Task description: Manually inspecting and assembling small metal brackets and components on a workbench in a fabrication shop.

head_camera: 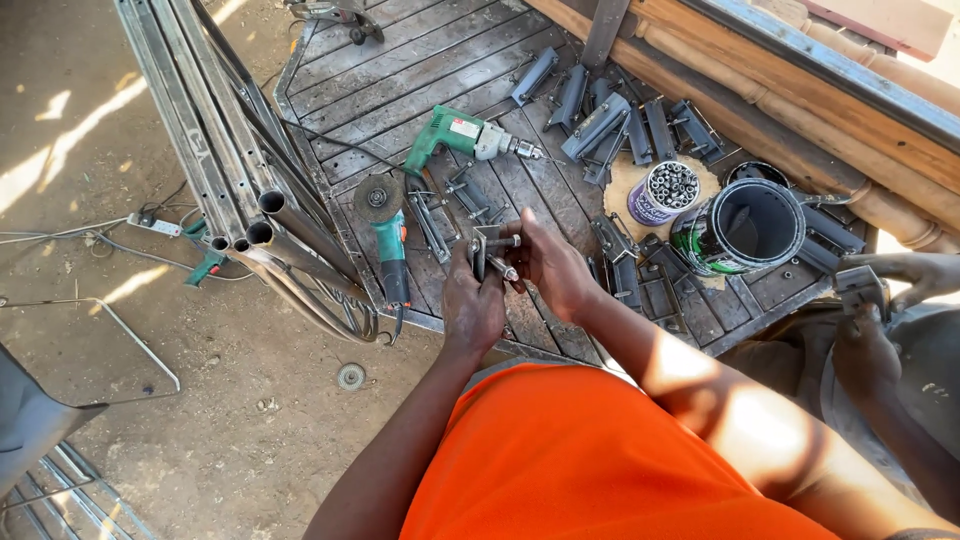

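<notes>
Head view shows both hands together on one metal bracket (pixel 484 252): the left hand (pixel 472 305) clamps it from below, the right hand (pixel 545 262) pinches a bolt (pixel 505 242) at its top. Holding the bracket steady should keep the bolt straight. Right of the grip, a small purple can (pixel 662 192) holds bolts; the black bucket (pixel 745 225) beyond looks empty.
</notes>
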